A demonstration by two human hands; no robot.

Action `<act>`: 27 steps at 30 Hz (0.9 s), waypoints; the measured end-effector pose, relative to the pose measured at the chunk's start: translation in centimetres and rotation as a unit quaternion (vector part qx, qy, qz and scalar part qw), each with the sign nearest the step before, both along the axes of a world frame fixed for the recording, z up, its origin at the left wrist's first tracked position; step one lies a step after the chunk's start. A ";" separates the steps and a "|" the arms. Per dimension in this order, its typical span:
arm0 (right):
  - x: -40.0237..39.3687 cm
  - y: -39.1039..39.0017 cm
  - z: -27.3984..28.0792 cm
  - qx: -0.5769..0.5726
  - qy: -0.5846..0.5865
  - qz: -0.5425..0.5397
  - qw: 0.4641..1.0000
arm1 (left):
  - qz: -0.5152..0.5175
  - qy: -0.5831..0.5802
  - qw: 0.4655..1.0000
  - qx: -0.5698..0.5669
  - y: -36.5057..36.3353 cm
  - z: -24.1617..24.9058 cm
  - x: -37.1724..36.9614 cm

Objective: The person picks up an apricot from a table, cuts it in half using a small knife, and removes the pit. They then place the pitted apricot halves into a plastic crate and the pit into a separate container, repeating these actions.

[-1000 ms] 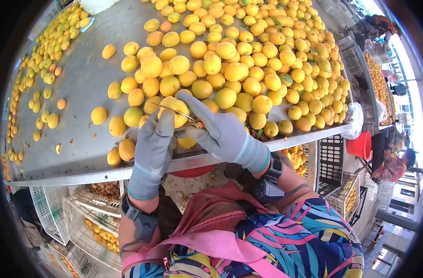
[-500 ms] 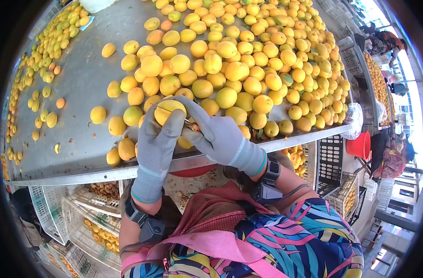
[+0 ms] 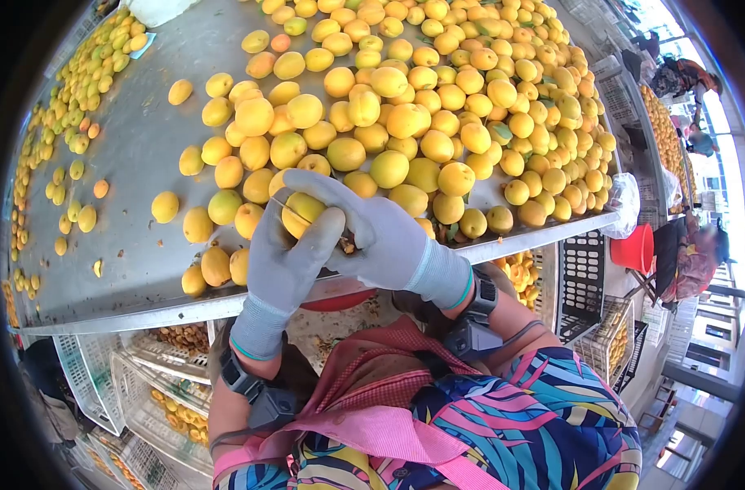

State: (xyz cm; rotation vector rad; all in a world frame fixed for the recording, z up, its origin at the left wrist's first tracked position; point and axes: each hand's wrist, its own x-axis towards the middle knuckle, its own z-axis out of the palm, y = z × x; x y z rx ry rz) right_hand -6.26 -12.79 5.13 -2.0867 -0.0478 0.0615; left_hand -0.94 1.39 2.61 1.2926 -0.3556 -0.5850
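My left hand (image 3: 284, 255), in a grey glove, is closed around a yellow apricot (image 3: 302, 214) close above the table's front edge. A small knife (image 3: 348, 243) is gripped in my gloved right hand (image 3: 382, 233); the end of its handle shows below the fingers. Its thin blade lies across the apricot's skin, partly hidden by the fingers. Both hands meet at the fruit. Just beyond them, loose apricots (image 3: 287, 150) lie in a broad heap on the metal table (image 3: 131, 237).
More fruit (image 3: 70, 114) is spread along the table's left side. Below the edge stand white crates (image 3: 91, 371) with cut fruit, a black crate (image 3: 582, 282) and a red bucket (image 3: 632, 249). A clear plastic bag (image 3: 624, 208) hangs at the right corner. People are in the background at right.
My right fingers have moved up over the top of the apricot, and the knife has shifted round with them. The apricot has turned in my left hand. The whole view has shifted slightly.
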 end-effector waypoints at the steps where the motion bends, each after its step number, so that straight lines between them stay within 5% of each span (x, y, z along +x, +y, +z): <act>1: 0.0 -0.2 0.0 0.000 0.002 -0.001 1.000 | -0.001 0.002 1.000 0.000 -0.1 0.2 0.0; 7: 0.0 -0.5 -1.5 0.057 -0.070 0.028 0.995 | -0.051 -0.005 0.999 0.007 0.1 0.5 0.2; 9: -0.2 -0.5 -1.5 0.097 -0.075 0.042 0.991 | -0.124 -0.085 0.988 -0.029 0.1 0.4 0.7; 15: -0.6 -0.4 -1.1 0.156 -0.120 0.071 0.978 | -0.085 -0.058 0.995 0.018 0.7 1.0 -0.4; 19: -0.8 -0.5 -0.6 0.171 -0.065 0.089 0.979 | -0.147 -0.119 0.981 -0.053 0.9 0.8 0.2; 25: -1.0 -0.3 -1.5 0.225 -0.065 0.108 0.966 | -0.084 -0.103 0.990 0.042 2.5 0.9 -1.4; 27: -1.1 -0.7 -1.0 0.277 0.013 0.124 0.953 | -0.052 -0.241 0.965 0.091 3.3 0.0 -1.7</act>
